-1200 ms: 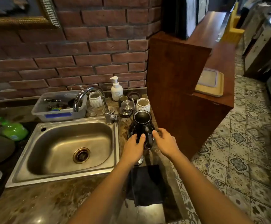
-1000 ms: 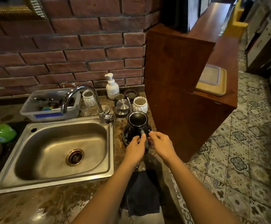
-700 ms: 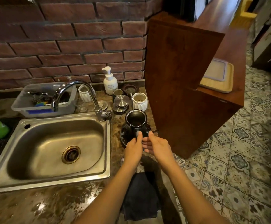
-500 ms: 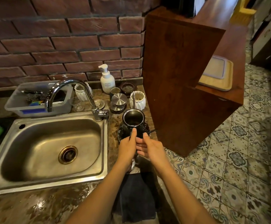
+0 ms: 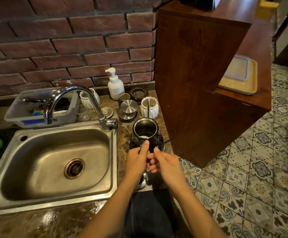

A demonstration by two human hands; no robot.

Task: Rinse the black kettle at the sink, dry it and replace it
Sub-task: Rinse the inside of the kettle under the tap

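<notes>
- While the steel sink [image 5: 11,170] fills the left, the black kettle [image 5: 145,133] stands upright, lidless, on the counter right of it.
- Left hand [image 5: 136,162] grips the kettle's handle.
- Right hand [image 5: 165,164] has its fingers curled at that handle; whether it grips, I cannot tell.

The black kettle [image 5: 145,134] stands upright on the desk [image 5: 124,133], just right of the steel sink [image 5: 54,162]. It has no lid on, so its round mouth gapes upward and shows a shiny metal inside. Its body widens toward the base. The handle faces the person and is gripped. The sink's basin looks dry, its drain uncovered.
</notes>
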